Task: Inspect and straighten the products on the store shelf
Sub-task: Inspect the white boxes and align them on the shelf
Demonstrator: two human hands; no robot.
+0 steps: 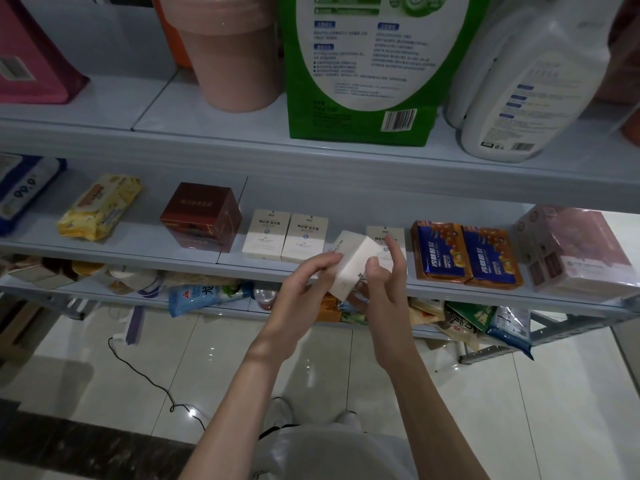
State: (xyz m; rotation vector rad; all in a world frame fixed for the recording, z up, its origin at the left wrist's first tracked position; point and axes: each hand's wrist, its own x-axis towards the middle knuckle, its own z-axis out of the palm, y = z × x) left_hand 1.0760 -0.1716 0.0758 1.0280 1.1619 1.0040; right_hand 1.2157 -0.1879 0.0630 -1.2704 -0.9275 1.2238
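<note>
The shelf [145, 242] runs just behind the box [349, 268], which is held tilted and clear of the board, over the floor [207, 358]. Blue packs [465, 254] stand just right of the box, a matching pair [285, 237] just left of it, and a twin [381, 233] directly behind it. The box is gripped by the left hand [304, 285] at its left end and pinched by the right hand [384, 275], thumb on the face and forefinger lifted off. With so light a hold, the box could be let slip and dropped to the floor. If it is pushed back at this tilt, the twin could be shoved rearward or toppled, or the blue packs nudged askew. The printed face could also be left turned away.
</note>
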